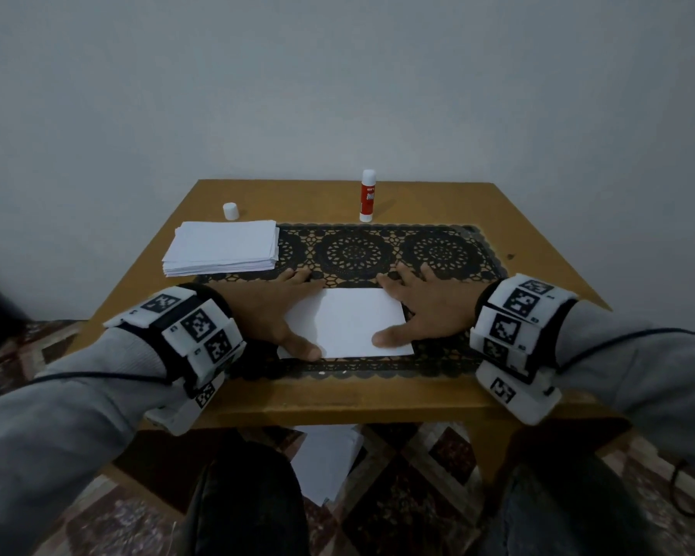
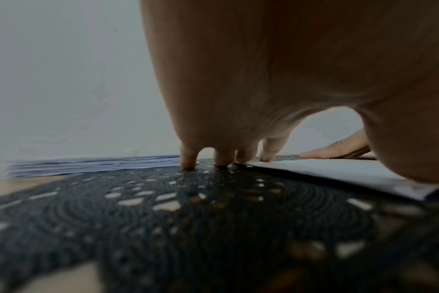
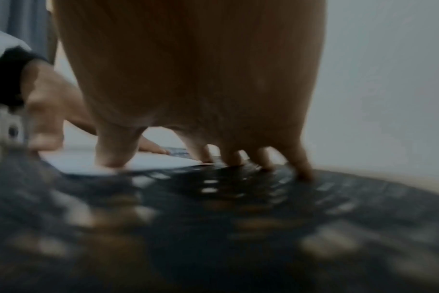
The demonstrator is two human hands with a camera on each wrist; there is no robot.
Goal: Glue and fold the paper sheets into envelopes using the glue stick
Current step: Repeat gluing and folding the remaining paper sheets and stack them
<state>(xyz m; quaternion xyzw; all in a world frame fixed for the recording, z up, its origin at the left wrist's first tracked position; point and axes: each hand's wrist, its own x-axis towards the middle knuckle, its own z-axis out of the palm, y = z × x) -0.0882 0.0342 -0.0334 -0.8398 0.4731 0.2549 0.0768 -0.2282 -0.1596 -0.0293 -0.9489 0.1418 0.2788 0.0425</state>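
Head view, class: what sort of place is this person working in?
Probably a room in a home, not a workshop: a small wooden table against a bare wall, a dark lace mat on the table, and patterned carpet on the floor.

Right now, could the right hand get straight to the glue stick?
Probably yes: the right hand lies flat, holding nothing, and only bare mat and table lie between it and the upright glue stick.
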